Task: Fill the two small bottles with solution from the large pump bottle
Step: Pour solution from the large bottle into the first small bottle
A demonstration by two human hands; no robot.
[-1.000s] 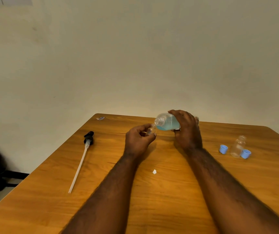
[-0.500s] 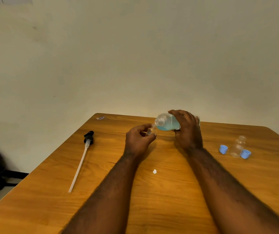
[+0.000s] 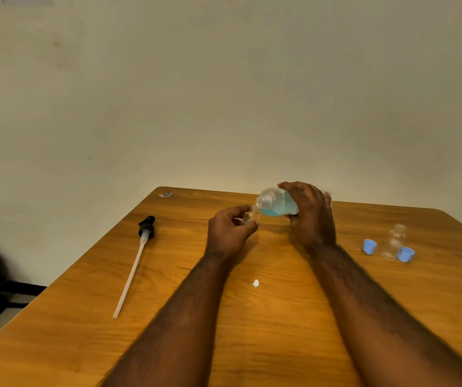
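Left hand (image 3: 230, 233) largely hides small bottle (image 3: 250, 215); right hand (image 3: 312, 216) half covers pump bottle (image 3: 276, 203).

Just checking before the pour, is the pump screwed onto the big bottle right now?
No, the pump lies on the table off to the left, and the large bottle's neck is open.

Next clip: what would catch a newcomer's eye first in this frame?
The large bottle of blue liquid, tipped on its side in the right hand over the far middle of the table, has its open mouth right at the small bottle held in the left hand. Next come the removed pump with its long tube on the left, and the second small bottle, seemingly empty, between two blue caps on the right.
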